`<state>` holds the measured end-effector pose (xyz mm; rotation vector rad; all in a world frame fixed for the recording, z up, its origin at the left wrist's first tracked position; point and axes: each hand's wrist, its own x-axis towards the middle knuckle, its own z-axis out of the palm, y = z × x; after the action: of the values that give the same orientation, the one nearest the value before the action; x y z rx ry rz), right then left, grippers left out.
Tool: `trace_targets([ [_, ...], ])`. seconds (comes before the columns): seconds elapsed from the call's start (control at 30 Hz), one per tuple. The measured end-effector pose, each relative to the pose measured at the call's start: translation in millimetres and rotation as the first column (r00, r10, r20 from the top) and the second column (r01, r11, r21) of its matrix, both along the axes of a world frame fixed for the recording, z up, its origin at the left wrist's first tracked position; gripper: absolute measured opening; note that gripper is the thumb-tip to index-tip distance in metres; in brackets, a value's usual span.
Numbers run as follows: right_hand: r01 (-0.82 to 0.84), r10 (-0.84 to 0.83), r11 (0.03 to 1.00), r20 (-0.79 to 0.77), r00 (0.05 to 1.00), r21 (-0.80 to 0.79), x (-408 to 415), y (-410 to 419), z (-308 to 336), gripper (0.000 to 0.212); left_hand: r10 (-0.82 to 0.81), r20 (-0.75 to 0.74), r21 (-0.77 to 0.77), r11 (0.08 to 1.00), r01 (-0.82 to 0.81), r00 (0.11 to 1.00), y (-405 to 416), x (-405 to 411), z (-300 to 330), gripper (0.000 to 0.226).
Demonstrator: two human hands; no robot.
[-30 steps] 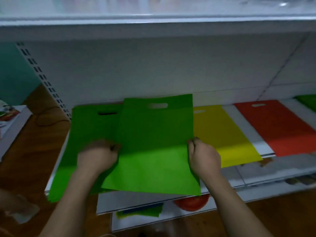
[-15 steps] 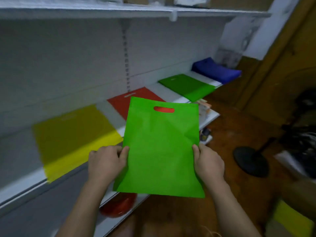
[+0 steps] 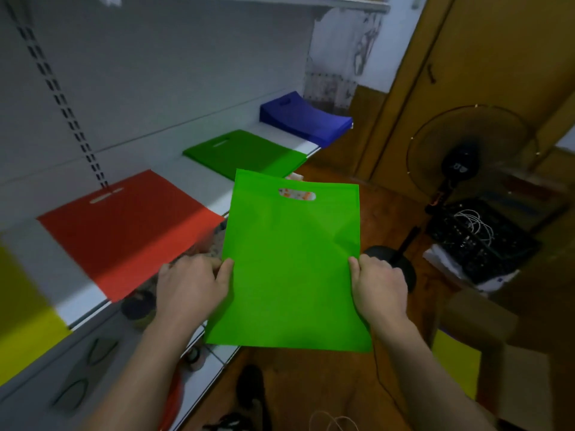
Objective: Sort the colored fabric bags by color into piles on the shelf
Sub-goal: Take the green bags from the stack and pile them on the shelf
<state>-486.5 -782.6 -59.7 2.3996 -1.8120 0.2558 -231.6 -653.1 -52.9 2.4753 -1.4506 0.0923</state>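
Note:
A bright green fabric bag (image 3: 291,259) hangs flat in the air in front of the shelf, handle slot at the top. My left hand (image 3: 189,286) pinches its left edge and my right hand (image 3: 378,289) pinches its right edge. On the white shelf (image 3: 199,181) lie a red bag (image 3: 124,225), a darker green bag (image 3: 245,152) farther right, and a blue pile (image 3: 306,119) at the far end. A yellow bag (image 3: 21,312) shows at the left edge.
A standing fan (image 3: 460,157) and a black crate with cables (image 3: 479,237) stand on the wooden floor to the right. Lower shelves hold small items, among them something red (image 3: 172,402). A yellow item (image 3: 454,365) sits at the lower right.
I lifted the bright green bag off the green one at the shelf's left and carried it rightward past the yellow and red bags. The view swung right; both hands kept their hold.

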Motion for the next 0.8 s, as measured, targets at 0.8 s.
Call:
trace_targets([
  [0.8,-0.710,0.706,0.704,0.105,0.700,0.001,278,-409,-1,0.037,0.556,-0.127,0.316,0.808,-0.498,0.821,-282,124,-16,0.035],
])
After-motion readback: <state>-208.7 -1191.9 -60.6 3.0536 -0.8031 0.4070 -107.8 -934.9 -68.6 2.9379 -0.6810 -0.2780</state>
